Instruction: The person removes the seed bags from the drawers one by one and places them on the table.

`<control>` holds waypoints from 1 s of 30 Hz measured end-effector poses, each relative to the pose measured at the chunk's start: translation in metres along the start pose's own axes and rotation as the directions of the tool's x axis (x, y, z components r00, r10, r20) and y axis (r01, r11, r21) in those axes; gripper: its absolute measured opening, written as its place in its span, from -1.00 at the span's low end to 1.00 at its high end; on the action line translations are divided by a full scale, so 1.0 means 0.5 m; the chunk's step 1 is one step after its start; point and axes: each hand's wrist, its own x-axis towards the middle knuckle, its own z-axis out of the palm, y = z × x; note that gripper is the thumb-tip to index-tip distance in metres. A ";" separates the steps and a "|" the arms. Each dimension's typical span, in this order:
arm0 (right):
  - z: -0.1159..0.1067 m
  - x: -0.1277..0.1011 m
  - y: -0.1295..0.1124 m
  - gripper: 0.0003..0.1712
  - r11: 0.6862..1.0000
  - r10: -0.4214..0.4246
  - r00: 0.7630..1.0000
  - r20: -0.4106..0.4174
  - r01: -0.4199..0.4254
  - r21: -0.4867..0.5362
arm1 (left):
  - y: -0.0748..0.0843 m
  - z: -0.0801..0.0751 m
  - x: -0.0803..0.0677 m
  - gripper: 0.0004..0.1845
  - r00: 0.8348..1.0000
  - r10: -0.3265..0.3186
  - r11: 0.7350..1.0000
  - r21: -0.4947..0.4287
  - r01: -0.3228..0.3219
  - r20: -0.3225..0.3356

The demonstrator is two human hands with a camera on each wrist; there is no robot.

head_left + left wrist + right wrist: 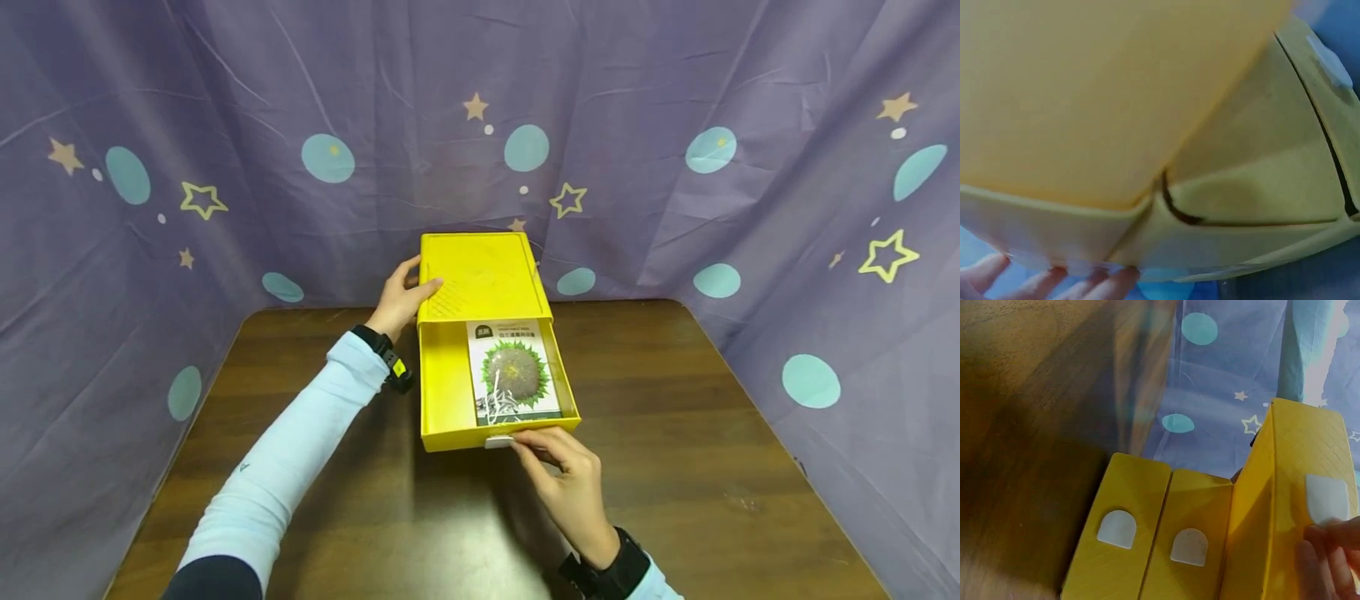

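Purple starred cloth [675, 83] backs my worktop [675, 467]. Right grip [570, 483] pinches the drawer's tab [498, 442], packet [513, 372] just beyond; left grip [401, 296], fingers flat, steadies the box [480, 275].

I see pale blue sleeves on both arms — the left one dark navy near the shoulder — and a black wrist strap behind each hand, the left strap carrying a small yellow tag
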 end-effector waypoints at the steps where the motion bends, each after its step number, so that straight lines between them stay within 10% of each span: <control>1: -0.003 0.002 -0.001 -0.73 1.000 0.011 1.000 0.012 -0.011 -0.007 | 0.005 0.000 -0.001 -0.21 1.000 0.002 1.000 0.008 -0.002 0.005; 10: -0.032 -0.015 0.013 -0.75 0.996 0.086 0.994 0.066 -0.085 -0.015 | 0.062 -0.006 -0.090 -0.26 0.988 0.096 0.935 0.330 -0.132 0.124; 15: -0.031 -0.027 0.055 -0.73 0.998 0.058 0.998 0.039 -0.058 0.009 | 0.106 0.025 -0.166 -0.46 0.915 0.392 0.805 0.446 -0.392 0.097; 17: -0.029 -0.024 0.058 -0.74 0.998 0.055 0.998 0.033 -0.056 0.018 | 0.119 0.040 -0.187 -0.52 0.902 0.416 0.801 0.421 -0.425 0.119; 23: -0.020 -0.011 0.030 -0.73 0.999 0.038 0.999 0.027 -0.038 0.024 | 0.118 0.071 -0.203 -0.47 0.949 0.046 0.975 0.193 -0.110 0.312; 30: -0.021 0.008 -0.015 -0.76 0.998 0.053 0.998 0.041 -0.054 0.025 | 0.090 0.091 -0.209 -0.44 0.929 -0.131 0.986 0.142 0.086 0.347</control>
